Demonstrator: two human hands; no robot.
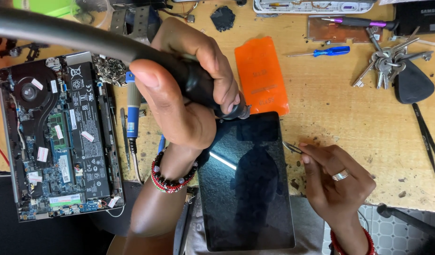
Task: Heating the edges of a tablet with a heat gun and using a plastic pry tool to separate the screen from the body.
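The left hand [189,89] is clenched around a black hot-air wand [198,82] — its nozzle sits just over the top edge of the tablet [245,184]. The tablet lies glass up at the near edge of the bench [349,118]. The right hand [337,182] pinches a thin metal pick [291,148] against the tablet's right edge. An opened laptop [61,137] lies to the left — an orange pouch [261,75] above the tablet.
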